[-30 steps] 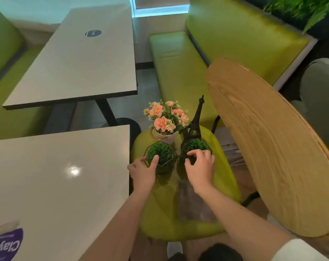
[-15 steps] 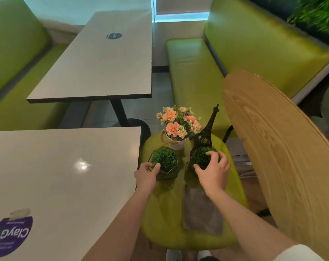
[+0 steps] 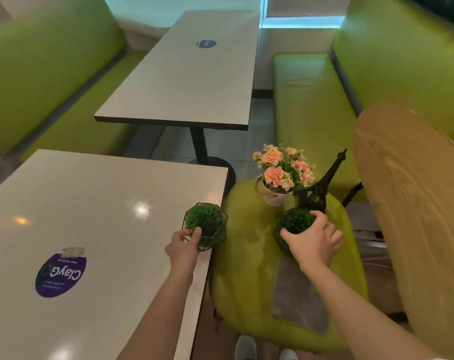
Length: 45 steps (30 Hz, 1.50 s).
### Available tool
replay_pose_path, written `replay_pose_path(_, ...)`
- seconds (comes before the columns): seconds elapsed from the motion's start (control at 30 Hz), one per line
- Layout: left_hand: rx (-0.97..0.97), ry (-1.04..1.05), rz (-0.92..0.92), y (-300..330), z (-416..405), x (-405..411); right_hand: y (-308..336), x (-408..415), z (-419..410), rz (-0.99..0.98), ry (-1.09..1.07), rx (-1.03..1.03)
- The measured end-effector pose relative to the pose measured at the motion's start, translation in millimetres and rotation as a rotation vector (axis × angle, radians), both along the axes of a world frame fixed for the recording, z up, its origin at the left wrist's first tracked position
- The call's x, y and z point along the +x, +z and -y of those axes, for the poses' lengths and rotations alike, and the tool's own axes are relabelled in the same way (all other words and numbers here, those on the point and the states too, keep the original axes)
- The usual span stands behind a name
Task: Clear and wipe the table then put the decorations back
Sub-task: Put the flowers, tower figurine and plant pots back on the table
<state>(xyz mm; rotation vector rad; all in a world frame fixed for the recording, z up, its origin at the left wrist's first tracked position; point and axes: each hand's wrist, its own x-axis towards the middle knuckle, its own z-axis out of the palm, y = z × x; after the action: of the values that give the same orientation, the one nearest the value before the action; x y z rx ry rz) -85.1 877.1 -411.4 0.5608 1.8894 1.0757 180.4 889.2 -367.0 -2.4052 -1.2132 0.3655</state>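
Note:
My left hand (image 3: 183, 246) grips a green moss ball in a wire cage (image 3: 206, 224) over the right edge of the white table (image 3: 96, 229). My right hand (image 3: 312, 240) is closed around a second caged moss ball (image 3: 296, 220), which sits on the green chair seat (image 3: 246, 268). Behind it on the seat stand a black Eiffel Tower model (image 3: 322, 181) and a white pot of peach flowers (image 3: 281, 175). A grey cloth (image 3: 297, 297) lies on the seat near me.
A purple round sticker (image 3: 61, 275) is on the table. A second white table (image 3: 189, 71) stands farther back between green benches (image 3: 309, 110). The chair's wooden backrest (image 3: 412, 203) rises at the right. My white shoes (image 3: 246, 348) show below the seat.
My left hand has lifted the left moss ball off the chair seat and carried it left to the table edge. My right hand has closed more tightly around the other moss ball.

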Motion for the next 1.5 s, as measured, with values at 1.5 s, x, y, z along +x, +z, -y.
replay_pose_path(1.5,0.126,0.284,-0.528,62,60,-110,7,-195,10,-0.363,0.973,0.053)
